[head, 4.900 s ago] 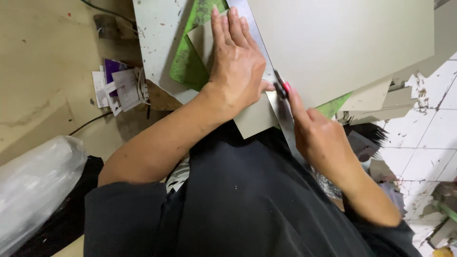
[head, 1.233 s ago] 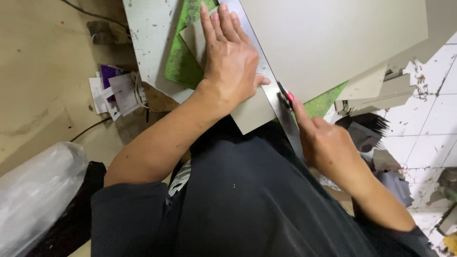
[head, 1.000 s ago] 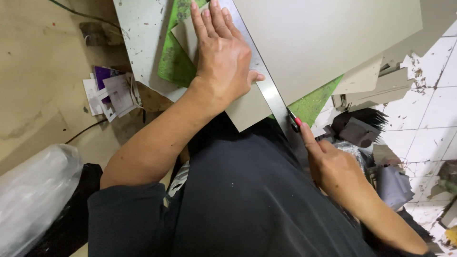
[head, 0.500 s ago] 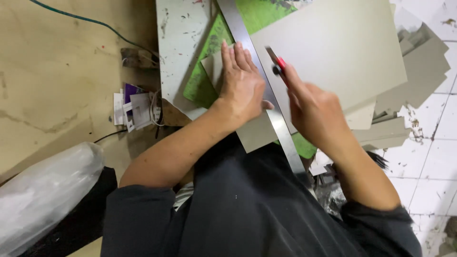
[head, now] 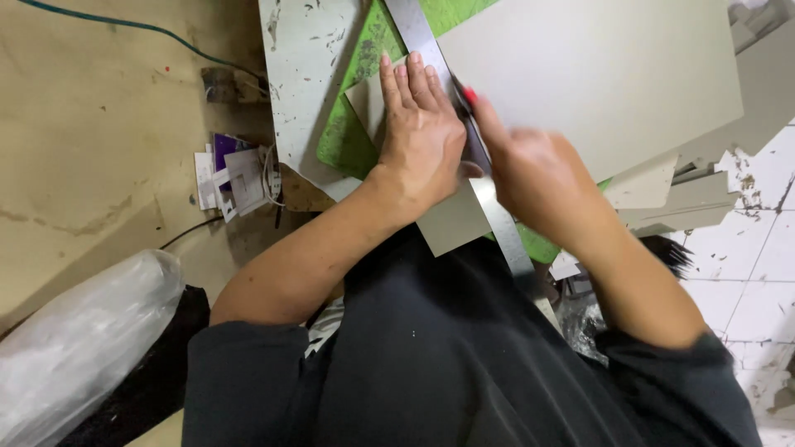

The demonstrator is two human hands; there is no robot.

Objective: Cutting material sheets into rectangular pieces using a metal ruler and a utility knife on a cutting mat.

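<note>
Left hand [head: 422,136] flat on metal ruler [head: 489,207]; cutter [head: 464,93] in right-hand fingers [head: 489,120].

My bench [head: 290,91] is a pale, scuffed board flecked with dark marks, its near corner chipped. A green cutting mat [head: 352,141] lies flat on it, reaching almost to the near edge. On the mat rests a large grey sheet of card [head: 596,74], which runs out past the bench's right edge. A long steel ruler [head: 497,223] lies across the card, overhanging the near edge toward me.
</note>
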